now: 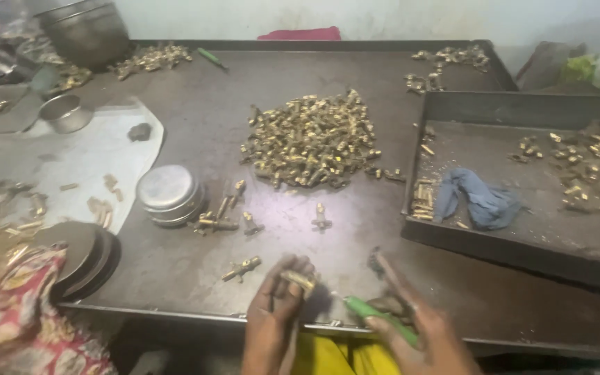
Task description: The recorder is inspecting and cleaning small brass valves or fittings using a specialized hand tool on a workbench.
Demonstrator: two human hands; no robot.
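Observation:
My left hand pinches a small brass fitting at the near edge of the dark metal table. To its right, my right hand grips a green-handled screwdriver whose thin tip points left toward the fitting. A large heap of brass fittings lies in the middle of the table. A few loose fittings lie between the heap and my hands.
A dark tray on the right holds a blue rag and scattered brass parts. A round steel tin sits left of centre, dark discs beside a patterned cloth. A steel bowl and pot stand far left.

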